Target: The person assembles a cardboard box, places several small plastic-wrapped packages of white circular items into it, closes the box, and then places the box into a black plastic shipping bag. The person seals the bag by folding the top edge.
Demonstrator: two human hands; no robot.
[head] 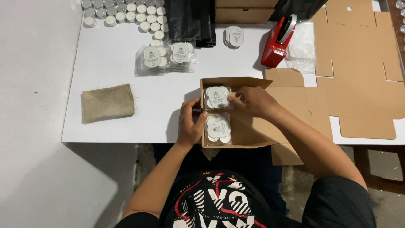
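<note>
1. While the open cardboard box (236, 126) sits at the near edge of the white desk (105, 122), two clear packets of small white candles lie inside along its left wall: the far packet (217, 97) and the near packet (218, 129).
2. The right hand (253, 100) has its fingers closed on the far packet's right edge, seemingly pressing it flat into the far left corner.
3. The left hand (190, 122) curls over the box's left wall, thumb inside beside the near packet, probably steadying the box.
4. The right half of the box floor is bare, leaving room for more; its far flap stands up.
5. Two more filled packets (165, 57) lie farther back on the desk, behind them loose candles (126, 12) in rows and a stack of round labels (234, 36).
6. A red tape dispenser (278, 42) stands far right, flat unfolded box blanks (358, 76) cover the right side, and a folded tan cloth (108, 102) lies left with open desk around it.
</note>
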